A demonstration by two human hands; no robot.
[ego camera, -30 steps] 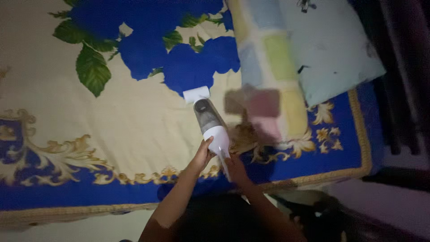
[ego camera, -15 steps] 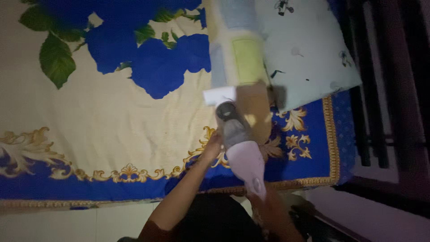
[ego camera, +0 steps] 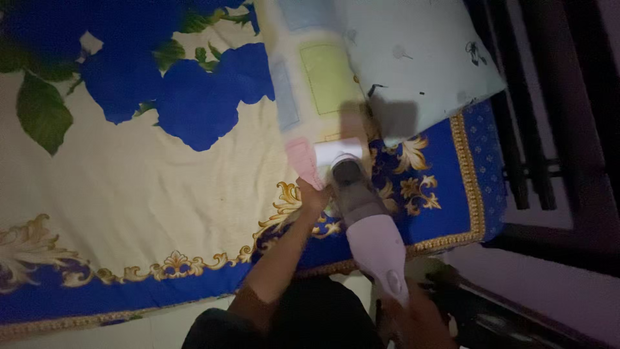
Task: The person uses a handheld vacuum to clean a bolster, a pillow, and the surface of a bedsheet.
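The right hand (ego camera: 413, 317) is closed around the handle of the pale pink handheld vacuum cleaner (ego camera: 361, 213), pressing its nozzle flat on the blue-and-cream flowered bedsheet (ego camera: 161, 187), while the left hand (ego camera: 314, 196) pinches the pastel patchwork blanket (ego camera: 310, 84) aside so the sheet beneath is bare.

Pillows: 2 pillows (ego camera: 361, 64) laid on the bed (ego camera: 129, 207), at the far right.
Vacuum: handheld vacuum (ego camera: 365, 213) set on the bed, just before the pillows.

A bed (ego camera: 452, 213) fills most of the frame, covered by a cream sheet (ego camera: 161, 200) with big blue flowers and green leaves at upper left and a blue, gold-scrolled border along the lower and right edges. At upper centre lies a patchwork pillow (ego camera: 316, 77), and just beside it at upper right a pale blue pillow (ego camera: 420, 58). A handheld vacuum (ego camera: 361, 207) rests nozzle-down on the sheet at the patchwork pillow's lower end.
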